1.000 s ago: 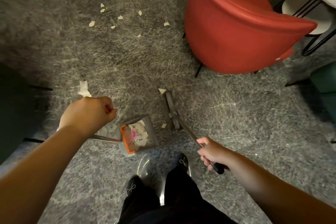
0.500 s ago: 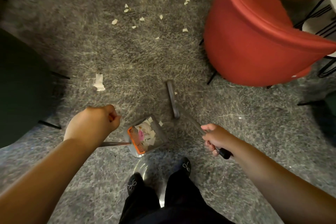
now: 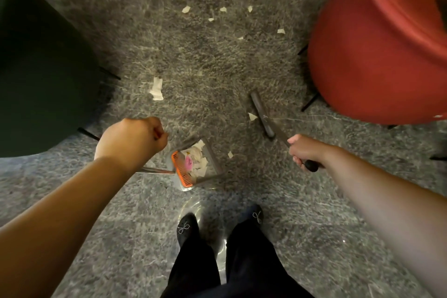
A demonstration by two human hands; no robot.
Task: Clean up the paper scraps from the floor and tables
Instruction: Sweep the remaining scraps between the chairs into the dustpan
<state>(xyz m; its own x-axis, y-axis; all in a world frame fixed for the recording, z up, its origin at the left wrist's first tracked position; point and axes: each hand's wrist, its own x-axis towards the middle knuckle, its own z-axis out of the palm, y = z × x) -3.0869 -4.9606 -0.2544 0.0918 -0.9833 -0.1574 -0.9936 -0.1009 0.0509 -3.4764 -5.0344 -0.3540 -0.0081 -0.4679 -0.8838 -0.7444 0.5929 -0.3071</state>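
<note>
- The left hand (image 3: 131,139) is curled in a fist around the metal handle (image 3: 154,171) of the dustpan (image 3: 194,164), at about 9 o'clock from the pan.
- The dustpan rests on the grey floor (image 3: 314,225) just ahead of the person's black shoes (image 3: 187,227), its mouth facing 1 o'clock; an orange comb edge (image 3: 181,172) runs along its near side.
- Inside the pan lie white paper scraps (image 3: 199,164) and one pink piece (image 3: 188,163).
- The right hand (image 3: 306,151) is clamped on the dark grip of the broom (image 3: 262,113), whose narrow head lies on the carpet (image 3: 205,60) at 1 o'clock from the pan.
- One scrap (image 3: 252,116) touches or lies just beside the broom head on its left; another small scrap (image 3: 230,154) lies between the broom and the pan.
- A larger torn strip (image 3: 156,89) lies on the carpet at 11 o'clock from the pan, well apart from it.
- A scatter of small scraps (image 3: 222,9) lies farther off at 12 o'clock.
- A red chair (image 3: 377,55) stands at 2 o'clock, near the broom head; a dark green chair (image 3: 43,80) fills the 9 to 10 o'clock side.
</note>
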